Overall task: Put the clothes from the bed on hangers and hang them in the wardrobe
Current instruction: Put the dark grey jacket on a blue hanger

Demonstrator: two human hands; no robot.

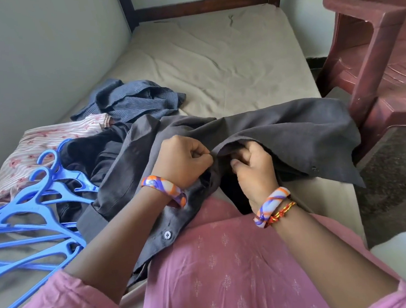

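Note:
A dark grey button shirt (293, 131) lies spread across the near edge of the bed (225, 61) and over my lap. My left hand (183, 160) pinches its front edge with curled fingers. My right hand (252, 166) grips the cloth right beside it, fingers tucked under a fold. A white button (167, 234) shows on the placket below my left wrist. Several blue plastic hangers (31, 218) lie in a heap at the left. Behind them lie a pink striped garment (48, 142), a blue striped shirt (133, 101) and a black garment (91, 151).
A dark red plastic chair (380, 64) stands close to the bed's right side. A grey wall (41, 57) runs along the left. The bed's dark wooden frame (198, 5) closes the far end. The wardrobe is out of view.

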